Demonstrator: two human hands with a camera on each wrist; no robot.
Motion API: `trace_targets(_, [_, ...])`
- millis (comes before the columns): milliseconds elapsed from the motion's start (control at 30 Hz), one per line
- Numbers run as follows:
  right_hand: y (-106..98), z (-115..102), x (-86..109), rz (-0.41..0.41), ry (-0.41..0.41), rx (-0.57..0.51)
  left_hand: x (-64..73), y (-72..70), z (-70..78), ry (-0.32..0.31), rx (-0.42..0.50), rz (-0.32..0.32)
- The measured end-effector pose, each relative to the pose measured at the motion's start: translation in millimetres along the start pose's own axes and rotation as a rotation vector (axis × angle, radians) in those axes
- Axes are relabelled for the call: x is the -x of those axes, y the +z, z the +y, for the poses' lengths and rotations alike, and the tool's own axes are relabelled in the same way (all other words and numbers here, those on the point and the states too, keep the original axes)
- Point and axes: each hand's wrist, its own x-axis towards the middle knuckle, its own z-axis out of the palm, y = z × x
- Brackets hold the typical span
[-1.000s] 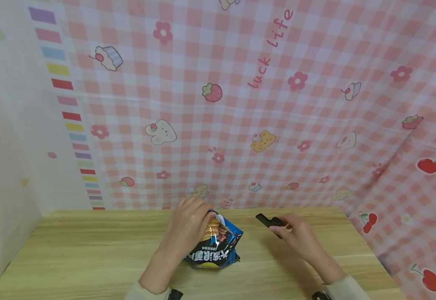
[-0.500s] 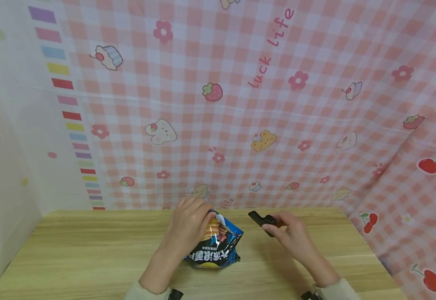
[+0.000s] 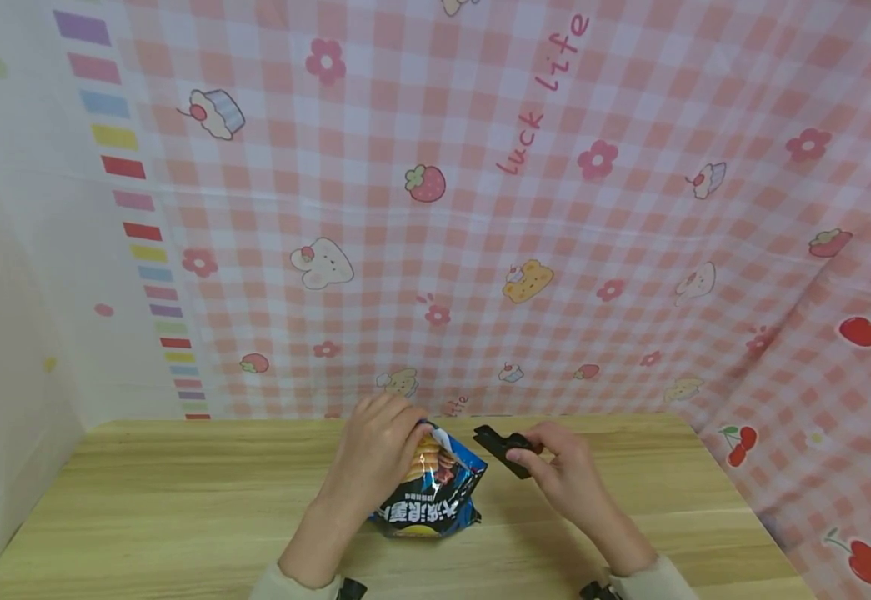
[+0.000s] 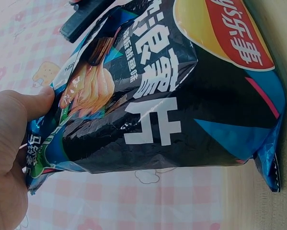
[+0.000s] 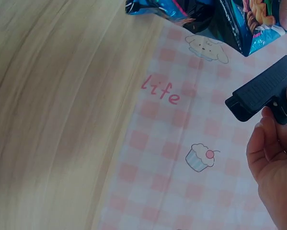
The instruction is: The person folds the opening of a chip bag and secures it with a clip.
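Note:
A dark blue chip bag [image 3: 433, 492] stands on the wooden table [image 3: 180, 500] in the head view. My left hand [image 3: 375, 454] grips its top edge and holds it upright. In the left wrist view my thumb [image 4: 30, 103] presses the bag [image 4: 172, 100] near its top. My right hand [image 3: 558, 467] pinches a black clip [image 3: 501, 450] just right of the bag's top, above the table. In the right wrist view the clip [image 5: 260, 91] sticks out from my fingers [image 5: 277, 153], below the bag [image 5: 215, 14]; its jaws look closed.
A pink checked cloth [image 3: 525, 217] with cartoon prints hangs behind the table and along the right side. A pale wall with coloured stripes [image 3: 127, 200] stands at the left. Bare wood lies to the left and right of the bag.
My right hand has carried the black clip leftward, closer to the top of the bag. The left hand and the bag have stayed in place.

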Motion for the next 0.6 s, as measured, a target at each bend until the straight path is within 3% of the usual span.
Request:
trace_targets(300, [9,-4,-6.2,-0.018,-0.081,-0.021,0.9,0.9,-0.9,0.019,0.002,0.016])
trace_targets(600, [16,-6,-8.8,-0.034,-0.098,-0.053,0.8,1.5,-1.7,0.044,-0.001,0.036])
